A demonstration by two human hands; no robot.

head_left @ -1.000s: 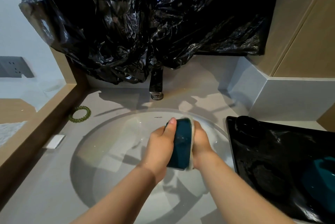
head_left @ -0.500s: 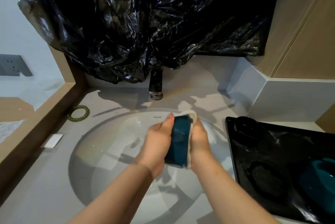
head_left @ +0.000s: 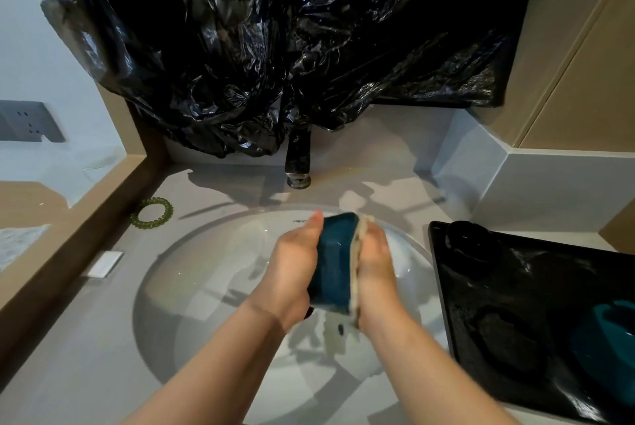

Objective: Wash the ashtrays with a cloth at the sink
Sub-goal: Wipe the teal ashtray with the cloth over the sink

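left hand (head_left: 292, 273) grips teal ashtray (head_left: 335, 263) stood on edge, in air above sink (head_left: 206, 280) basin, thumb over far rim. right hand (head_left: 376, 270) clutches pale cloth (head_left: 355, 273), pressing it on ashtray's right face. risk: likely-slick glaze slips from one-hand hold under rubbing push, drops, chips in basin. right: tray (head_left: 556, 273) holds second teal ashtray (head_left: 611, 338) and black ashtray (head_left: 472, 240); right elbow swing could knock them. far: faucet (head_left: 298, 163) under black plastic sheet (head_left: 275, 46), no running water seen.

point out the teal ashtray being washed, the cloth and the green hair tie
teal ashtray (head_left: 335, 263), head view, middle of its outer face
cloth (head_left: 355, 280), head view, pale edge against the ashtray
green hair tie (head_left: 168, 208), head view, right side of its coil
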